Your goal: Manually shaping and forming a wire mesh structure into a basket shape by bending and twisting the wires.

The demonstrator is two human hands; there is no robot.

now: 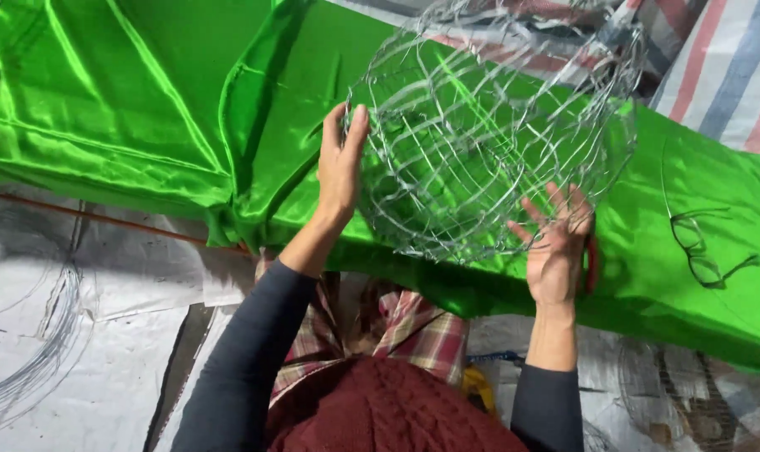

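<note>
Both hands are holding up a round wire-mesh frame [488, 125] above a sheet of shiny green satin fabric [145, 100]. The left hand [342, 163] is pressing flat and open-fingered against the frame's left side, while the right hand [555, 243] is cupping its lower right rim with fingers spread. A loose bent wire [702, 247] is lying on the fabric to the right.

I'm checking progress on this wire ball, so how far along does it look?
The wire frame already looks like a rounded cage. The left hand and right hand hold it up from either side over the green cloth. No cloth covers the frame yet. Loose wire lies on the floor.
</note>
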